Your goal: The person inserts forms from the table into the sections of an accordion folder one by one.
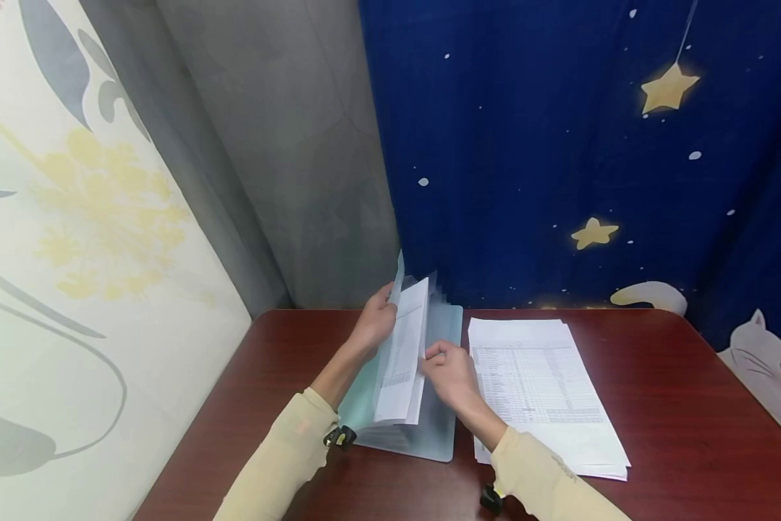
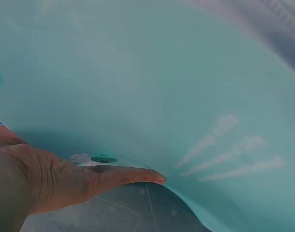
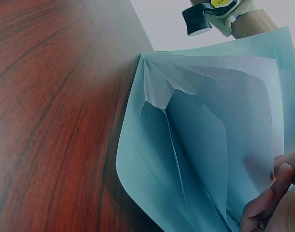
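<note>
From where I stand, the pale blue-green plastic folder with clear inner sleeves [image 1: 437, 438] is lying on the dark reddish-brown wooden table [image 1: 664, 420], a bit left of the table's middle. Its long axis runs from the person toward the far edge of the table, almost straight, with the far end leaning slightly to the right. The front cover is lifted and stands steeply, and its far corner points upward, in front of the dark blue curtain with yellow stars [image 1: 527, 145]. The left hand [image 1: 373, 323] grasps this cover, with the thumb stretched along the plastic. The right hand [image 1: 451, 373] has its fingers bent and pinches the right edge of a raised transparent plastic sleeve [image 3: 253, 111]. Within it, white printed sheets [image 1: 406, 340] stand tilted, their long side also going from near to far; the print is too small for reading. Just beside the folder, on its right, rests a flat stack of loose white printed papers [image 1: 546, 383], not perfectly aligned, with its long axis pointing away from the person too.
</note>
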### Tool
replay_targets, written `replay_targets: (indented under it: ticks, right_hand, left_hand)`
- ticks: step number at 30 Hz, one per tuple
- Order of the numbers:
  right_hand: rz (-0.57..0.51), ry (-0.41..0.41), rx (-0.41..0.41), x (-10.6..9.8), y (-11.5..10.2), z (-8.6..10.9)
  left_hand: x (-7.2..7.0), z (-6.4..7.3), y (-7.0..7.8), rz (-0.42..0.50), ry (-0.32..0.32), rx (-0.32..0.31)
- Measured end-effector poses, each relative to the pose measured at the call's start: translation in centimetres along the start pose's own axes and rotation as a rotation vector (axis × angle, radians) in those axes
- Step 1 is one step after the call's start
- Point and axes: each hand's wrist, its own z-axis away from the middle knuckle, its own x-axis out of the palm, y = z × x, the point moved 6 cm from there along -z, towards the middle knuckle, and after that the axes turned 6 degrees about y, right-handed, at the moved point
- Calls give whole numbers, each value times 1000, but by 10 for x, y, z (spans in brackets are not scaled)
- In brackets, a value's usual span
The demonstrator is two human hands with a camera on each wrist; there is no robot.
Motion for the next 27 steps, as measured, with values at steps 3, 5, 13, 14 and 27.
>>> replay_targets:
  ticks: [3,5,13,14,27]
  right_hand:
    - [18,11,-12,2,0,-1]
    - [25,17,-20,3,0,-2]
    - [33,9,-23,5,0,1]
    - [32,5,-22,6,1,1]
    - [6,-33,-18,-1,3,7]
  left_hand:
    - [0,0,0,-8,9,3]
    - [0,-1,0,-9,11,6]
    - [0,-1,-1,9,6,6]
    - [0,-1,-1,12,5,4]
    - [1,0,1,3,20,25]
